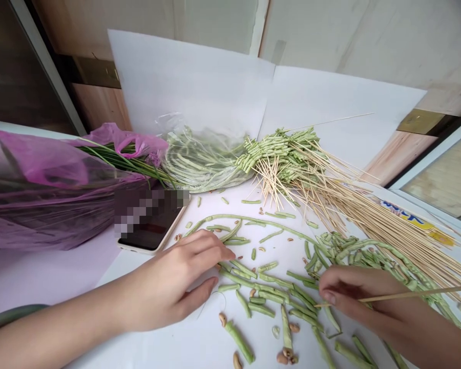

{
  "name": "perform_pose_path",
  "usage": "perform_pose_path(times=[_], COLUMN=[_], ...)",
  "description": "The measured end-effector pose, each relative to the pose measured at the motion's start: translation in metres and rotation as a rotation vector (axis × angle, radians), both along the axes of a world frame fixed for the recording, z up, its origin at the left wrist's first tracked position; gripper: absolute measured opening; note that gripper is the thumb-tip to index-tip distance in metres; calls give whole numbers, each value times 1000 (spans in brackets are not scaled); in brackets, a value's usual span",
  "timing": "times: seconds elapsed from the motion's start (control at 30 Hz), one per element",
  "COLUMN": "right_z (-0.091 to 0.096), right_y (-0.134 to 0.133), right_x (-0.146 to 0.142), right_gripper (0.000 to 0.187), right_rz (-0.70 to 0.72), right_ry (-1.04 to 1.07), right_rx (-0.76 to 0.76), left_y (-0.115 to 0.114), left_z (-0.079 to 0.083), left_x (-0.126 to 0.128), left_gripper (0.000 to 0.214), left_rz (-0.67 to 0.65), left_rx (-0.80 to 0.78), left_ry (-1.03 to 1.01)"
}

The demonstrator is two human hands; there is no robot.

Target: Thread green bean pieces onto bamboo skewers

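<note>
Right hand (363, 302) pinched a thin bamboo skewer (415, 293) between thumb and fingertips, its point aimed left, just above the cut yardlong bean pieces (263, 293) on the white tabletop (111, 348). Left hand (176, 279) was spread and held nothing visible, its fingertips just beside those pieces. Risks: the skewer was slim and sharp-looking, so a slip could jab skin or split a soft, pale green piece. Loose brown bean seeds (223, 319) were small and rounded, so a knock could roll them off. Long limp beans (353, 251) lay tangled across the dry, straw-coloured loose skewers (384, 230); a tug on either could drag the other along. Skewered bean bundle (280, 156) was a dense, knobbly stack with sticks fanned out, so one pulled stick could shift the lot. Smartphone (149, 225) lay near the left hand, its glass exposed to bean debris. Crinkly clear plastic bag (200, 159) held more beans, beside a translucent purple plastic bag (42, 189) that could snag the stick ends.
</note>
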State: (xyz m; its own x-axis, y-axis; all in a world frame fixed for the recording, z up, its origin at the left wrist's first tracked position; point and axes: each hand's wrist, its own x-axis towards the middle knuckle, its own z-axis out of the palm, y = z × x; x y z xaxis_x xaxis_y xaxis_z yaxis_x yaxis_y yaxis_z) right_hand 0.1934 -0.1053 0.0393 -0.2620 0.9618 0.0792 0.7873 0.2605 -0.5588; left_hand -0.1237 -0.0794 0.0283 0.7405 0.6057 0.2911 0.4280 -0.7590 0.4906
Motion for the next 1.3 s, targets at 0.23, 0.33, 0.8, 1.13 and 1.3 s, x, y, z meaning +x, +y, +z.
perform_pose_path(times=[0.23,0.33,0.8,1.13,1.3], right_z=[29,34,-8,-13,-13], right_y=[25,37,29,29,29], right_x=[-7,-21,-34,-33,-35], right_gripper=[18,6,23,24,24], right_rz=[209,175,394,405,415], right_ry=[158,291,47,-26,-12], right_rx=[-443,-516,116,54,-11], left_y=[0,0,4,5,7], left_z=[-1,-3,-8,-7,-6], left_x=[1,2,0,-1,-2], left_gripper=[35,33,29,29,30], left_rz=[-4,-1,3,-6,-20], left_rx=[-8,-6,-2,-20,-9], left_ry=[17,-30,-41,5,40])
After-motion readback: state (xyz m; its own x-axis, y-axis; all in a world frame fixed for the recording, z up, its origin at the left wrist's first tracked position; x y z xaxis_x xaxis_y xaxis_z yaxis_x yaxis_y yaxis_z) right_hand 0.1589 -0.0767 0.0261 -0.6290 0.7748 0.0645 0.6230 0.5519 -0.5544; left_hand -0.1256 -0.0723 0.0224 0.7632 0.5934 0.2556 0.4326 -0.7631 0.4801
